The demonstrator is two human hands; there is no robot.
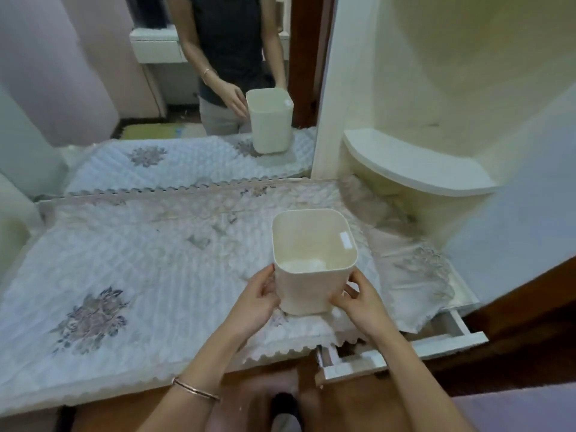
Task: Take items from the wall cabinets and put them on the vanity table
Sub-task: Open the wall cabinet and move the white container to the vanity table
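Note:
A cream square plastic bin (311, 260) stands upright on the vanity table (131, 269), near its front right part, on a quilted white cover with grey flower prints. My left hand (257, 296) grips the bin's lower left side. My right hand (361, 296) grips its lower right side. The bin is open at the top, with something pale lying at its bottom.
A mirror (187, 88) behind the table reflects the bin and the person. A curved cream corner shelf (414, 169) stands at the right. Below the table's right front edge a white drawer (405, 344) is pulled out. A lace cloth (417, 282) is bunched at the right.

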